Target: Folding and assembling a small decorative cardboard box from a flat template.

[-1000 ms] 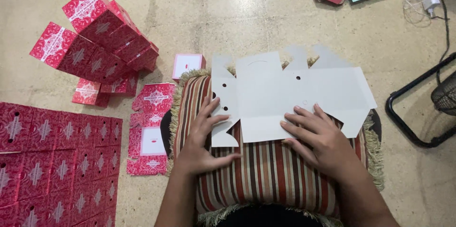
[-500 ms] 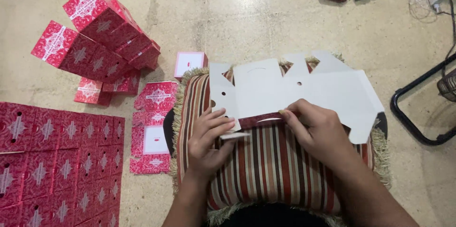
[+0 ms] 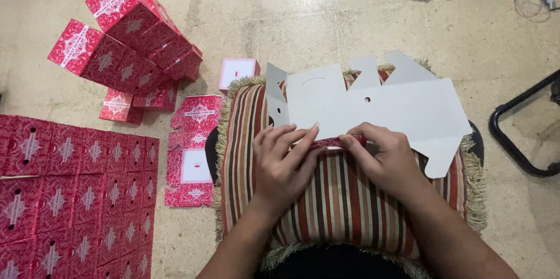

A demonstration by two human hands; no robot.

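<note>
From the head camera, looking straight down, a flat die-cut cardboard box blank (image 3: pixel 373 107) lies white side up across a striped cushion (image 3: pixel 344 209) on the person's lap, its cut tabs and small round holes pointing away from the body. The blank's near edge is folded up into a narrow strip that shows the red printed face. The left hand (image 3: pixel 283 162) lies with its fingers close together and flat along that fold, fingertips pressing the strip down. The right hand (image 3: pixel 388 159) pinches the same red strip between thumb and curled fingers, just beside the left hand. The cushion is woven cloth in red, cream and dark stripes with a tufted beige fringe around its rim. On the speckled stone floor (image 3: pixel 303 16) to the left, glossy red assembled boxes (image 3: pixel 131 45) with a white ornamental pattern stand stacked in a leaning pile. Near them a sheet of unfolded red blanks (image 3: pixel 70 191) lies in flat rows, and one single opened red blank (image 3: pixel 192 150) lies just beside the cushion. A black metal tube frame (image 3: pixel 519 133) curves in at the right edge.
</note>
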